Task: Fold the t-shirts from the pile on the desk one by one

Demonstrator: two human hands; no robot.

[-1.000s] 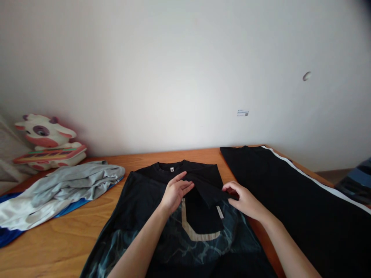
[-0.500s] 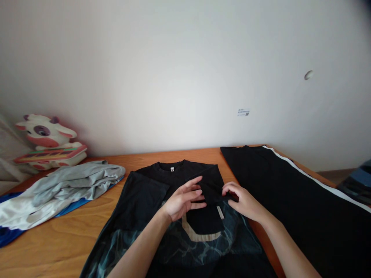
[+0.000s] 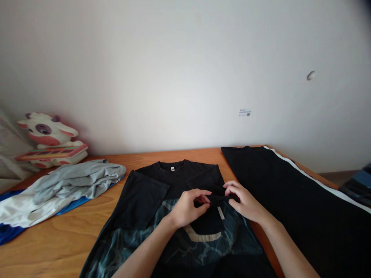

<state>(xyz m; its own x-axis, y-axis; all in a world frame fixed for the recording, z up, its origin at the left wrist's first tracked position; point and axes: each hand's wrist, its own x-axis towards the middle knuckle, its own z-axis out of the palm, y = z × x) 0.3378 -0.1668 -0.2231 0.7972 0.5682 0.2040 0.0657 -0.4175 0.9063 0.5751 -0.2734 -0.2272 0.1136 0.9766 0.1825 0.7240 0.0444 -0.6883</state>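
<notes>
Head camera, one: head-worn; aimed forward and down across the wooden table (image 3: 72, 239) towards the white wall (image 3: 174, 77), by which the upper half is filled. The left hand (image 3: 189, 207) and right hand (image 3: 245, 202) are viewed from behind and above, near, below centre.

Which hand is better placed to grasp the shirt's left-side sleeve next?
Probably the left hand, nearer that sleeve. The right hand is farther across the shirt, pinching the other sleeve, which the left also touches.
</notes>
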